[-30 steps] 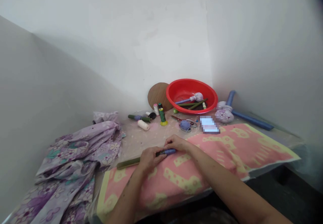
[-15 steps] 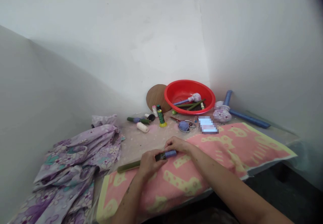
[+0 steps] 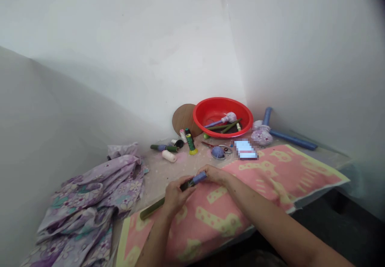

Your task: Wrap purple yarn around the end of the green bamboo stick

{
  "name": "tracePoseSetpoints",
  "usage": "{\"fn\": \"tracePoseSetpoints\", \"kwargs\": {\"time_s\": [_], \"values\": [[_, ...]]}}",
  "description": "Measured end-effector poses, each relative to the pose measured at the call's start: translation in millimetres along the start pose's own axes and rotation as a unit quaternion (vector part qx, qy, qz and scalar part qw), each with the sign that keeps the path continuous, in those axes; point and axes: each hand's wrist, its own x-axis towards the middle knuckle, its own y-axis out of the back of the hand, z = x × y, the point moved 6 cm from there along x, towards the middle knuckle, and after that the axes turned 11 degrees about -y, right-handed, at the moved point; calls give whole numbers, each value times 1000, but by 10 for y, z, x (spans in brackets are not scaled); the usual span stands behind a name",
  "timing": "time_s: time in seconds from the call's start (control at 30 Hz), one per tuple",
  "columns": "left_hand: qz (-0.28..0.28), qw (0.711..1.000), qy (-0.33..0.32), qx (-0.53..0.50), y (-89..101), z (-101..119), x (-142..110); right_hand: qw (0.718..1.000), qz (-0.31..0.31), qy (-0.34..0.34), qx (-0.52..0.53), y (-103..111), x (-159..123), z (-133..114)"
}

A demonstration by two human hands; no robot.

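Observation:
A green bamboo stick (image 3: 152,208) lies at a slant over the towel, its far right end wrapped in blue yarn (image 3: 199,177). Around its middle my left hand (image 3: 175,195) is closed. My right hand (image 3: 213,174) is at the blue-wrapped end, fingers curled in behind it. Whatever its fingertips pinch is hidden. Beneath both hands spreads a pink and yellow towel (image 3: 219,215). Beyond them are a ball of blue yarn (image 3: 217,152) and scissors (image 3: 227,149).
A red basin (image 3: 222,133) holds sticks and a cloth-headed mallet. Thread spools (image 3: 190,143), a phone (image 3: 246,149) and another wrapped bamboo piece (image 3: 164,148) are nearby. Floral cloth (image 3: 87,202) is heaped left. A blue-wrapped piece with floral padding (image 3: 262,137) rests at right.
The stick has tilted, its blue end rising and its green end dropping a little. My right hand has shifted from above the wrapped end to behind it. The camera view has turned slightly.

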Motion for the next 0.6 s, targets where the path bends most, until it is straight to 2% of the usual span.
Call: {"fn": "tracePoseSetpoints", "kwargs": {"time_s": [0.1,0.3,0.43,0.6], "values": [[6,999,34,-33,31,-35,39,997,0,0,71,-7,-11,-6],[-22,974,122,-192,19,-144,103,999,0,12,53,-42,-61,-96],[-35,959,128,-251,76,-90,132,999,7,19,46,-67,-68,-113],[-40,956,130,-260,73,-125,140,999,13,42,-3,-99,-90,-154]]}}
